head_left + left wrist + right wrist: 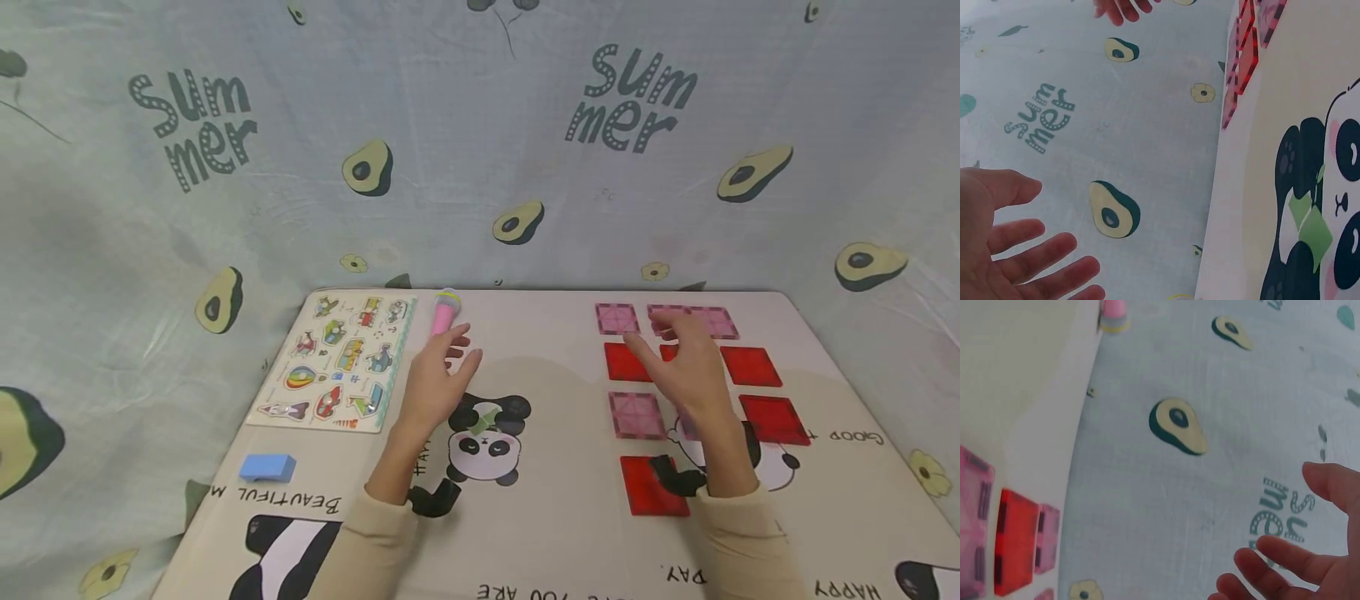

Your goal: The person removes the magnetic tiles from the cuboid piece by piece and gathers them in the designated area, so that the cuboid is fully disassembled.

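My left hand (437, 382) is held over the table near a pink toy microphone (444, 312), its fingers loosely bent around nothing. In the left wrist view the left thumb and fingers (1054, 250) are spread apart. My right hand (688, 367) hovers above rows of square magnetic tiles, covering some of them. Red tiles (752, 367) and pink tiles (636, 415) lie flat there. The right wrist view shows the right thumb and fingers (1285, 565) relaxed, with a gap between them and nothing held.
A picture puzzle board (330, 358) lies at the back left, with a blue block (267, 467) in front of it. The table (555, 550) has printed pandas and words. A cloth with avocado prints (450, 108) hangs behind and along the sides.
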Available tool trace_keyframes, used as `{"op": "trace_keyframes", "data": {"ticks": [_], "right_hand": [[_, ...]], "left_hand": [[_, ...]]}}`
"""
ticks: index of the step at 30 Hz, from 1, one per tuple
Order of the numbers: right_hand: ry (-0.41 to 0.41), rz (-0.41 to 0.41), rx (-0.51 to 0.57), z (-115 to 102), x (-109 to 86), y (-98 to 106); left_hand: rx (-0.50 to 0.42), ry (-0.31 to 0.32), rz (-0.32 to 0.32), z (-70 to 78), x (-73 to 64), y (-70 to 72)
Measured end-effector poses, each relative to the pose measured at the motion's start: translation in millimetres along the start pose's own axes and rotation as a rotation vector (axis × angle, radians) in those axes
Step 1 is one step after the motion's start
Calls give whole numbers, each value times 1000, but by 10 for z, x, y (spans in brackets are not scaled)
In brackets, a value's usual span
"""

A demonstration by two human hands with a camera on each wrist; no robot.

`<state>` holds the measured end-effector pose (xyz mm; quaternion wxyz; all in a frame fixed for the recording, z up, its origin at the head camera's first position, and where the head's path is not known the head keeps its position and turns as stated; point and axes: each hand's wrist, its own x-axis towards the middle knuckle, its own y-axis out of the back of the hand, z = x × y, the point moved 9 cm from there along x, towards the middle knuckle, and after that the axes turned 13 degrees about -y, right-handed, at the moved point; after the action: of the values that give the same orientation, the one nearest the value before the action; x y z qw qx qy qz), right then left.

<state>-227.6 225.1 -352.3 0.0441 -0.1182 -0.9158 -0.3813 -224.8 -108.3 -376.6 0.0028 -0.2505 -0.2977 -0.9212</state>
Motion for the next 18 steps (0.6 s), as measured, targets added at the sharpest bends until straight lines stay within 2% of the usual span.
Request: {"op": "trace_keyframes", "data": {"ticks": [4, 7, 11, 18], "right_hand": [[29, -8, 31, -92, -63, -85], [40, -30, 32, -158, -98, -165], [60, -48, -7, -212, -131, -303], [150, -22, -110, -316, -166, -545]], "left_hand": [[80, -37, -4, 11, -3, 103], [134, -55, -19, -10, -3, 130], [204, -72, -57, -60, 3, 109], [315, -124, -112, -98, -8, 48]]}}
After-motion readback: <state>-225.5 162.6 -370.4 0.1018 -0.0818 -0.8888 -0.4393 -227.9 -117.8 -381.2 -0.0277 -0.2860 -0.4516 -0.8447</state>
